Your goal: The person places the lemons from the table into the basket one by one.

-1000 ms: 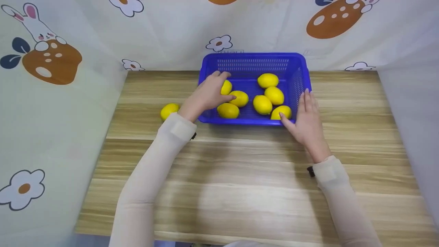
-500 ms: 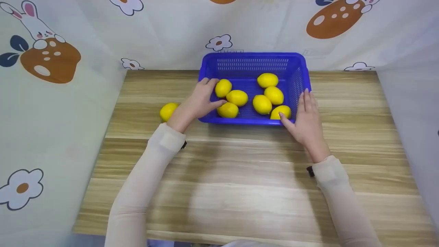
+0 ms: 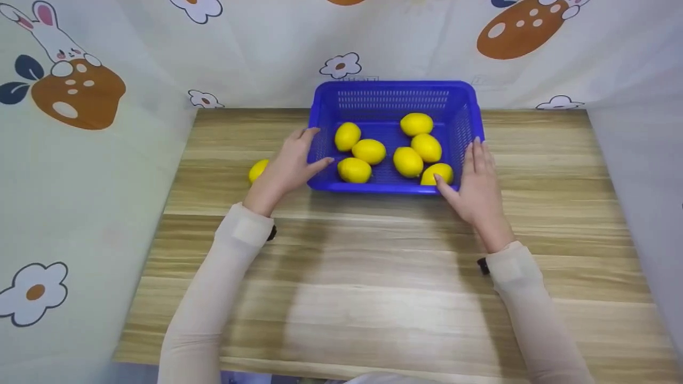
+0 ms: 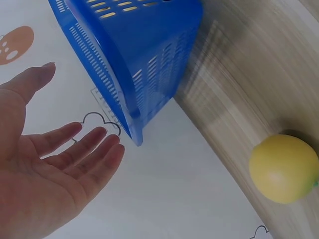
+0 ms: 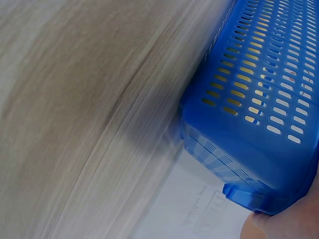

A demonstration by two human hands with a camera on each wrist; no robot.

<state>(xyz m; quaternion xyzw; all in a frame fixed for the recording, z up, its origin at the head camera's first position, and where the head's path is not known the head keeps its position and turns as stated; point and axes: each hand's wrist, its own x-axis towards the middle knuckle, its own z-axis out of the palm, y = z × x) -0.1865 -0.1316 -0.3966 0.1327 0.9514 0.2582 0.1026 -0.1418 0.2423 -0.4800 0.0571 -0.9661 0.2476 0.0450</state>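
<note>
A blue plastic basket (image 3: 395, 189) with slotted sides holds several yellow lemons (image 3: 369, 152). To its left, one more lemon (image 3: 258, 169) lies on the table, partly covered by my left hand in the head view; the left wrist view shows this lemon (image 4: 284, 169) fully. My left hand (image 3: 291, 165) is spread at the basket's left rim, thumb and fingers apart, with nothing held. My right hand (image 3: 477, 194) rests at the front right corner, its straight fingers along the right rim and its thumb over the front rim, near a lemon (image 3: 437, 174).
The basket stands at the back of a wood-grain table (image 3: 373, 298). Behind it hangs a pale printed cloth (image 3: 267, 53), which also covers the left side. A pale wall (image 3: 640, 160) bounds the right.
My left hand has drawn back leftward from above the lemons inside the basket to its left rim, uncovering the left lemons. The right hand and basket have stayed in place.
</note>
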